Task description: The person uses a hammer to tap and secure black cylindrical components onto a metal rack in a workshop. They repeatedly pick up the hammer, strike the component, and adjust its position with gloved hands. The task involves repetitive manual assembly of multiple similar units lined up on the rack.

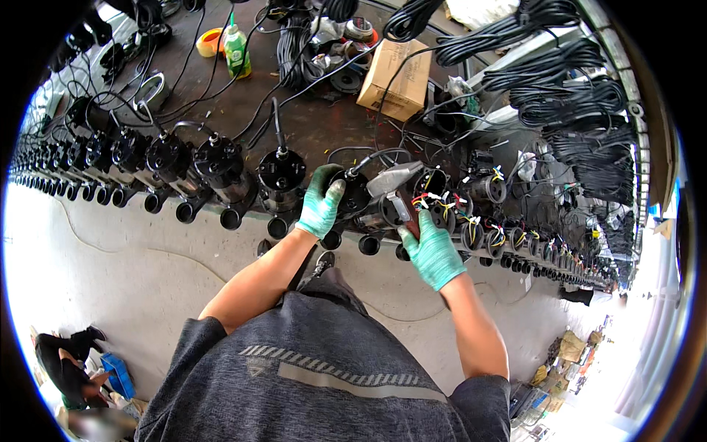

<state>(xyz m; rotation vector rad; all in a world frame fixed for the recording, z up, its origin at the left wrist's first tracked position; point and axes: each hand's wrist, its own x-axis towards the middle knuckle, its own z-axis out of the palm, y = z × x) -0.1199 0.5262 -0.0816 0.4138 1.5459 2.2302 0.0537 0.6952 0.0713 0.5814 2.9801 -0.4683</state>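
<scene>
A row of submersible pumps with black round caps and outlet pipes runs along the bench's near edge. My left hand (322, 202), in a green glove with dark fingers, curls against the left side of one pump's black cap (356, 194), from which a cable rises. In my gloved right hand (433, 252) is a hammer (395, 179), gripped by its handle with the metal head up beside that cap. To the left, a capped pump (281, 172) stands upright. On the right, open motor housings (473, 234) show coloured wires.
A cardboard box (395, 77), a green bottle (236, 51) and an orange tape roll (210, 43) sit farther back on the dark bench (324, 132). Coiled black cables (574, 99) are heaped at right. A person (70, 368) is at lower left near a blue crate (118, 374).
</scene>
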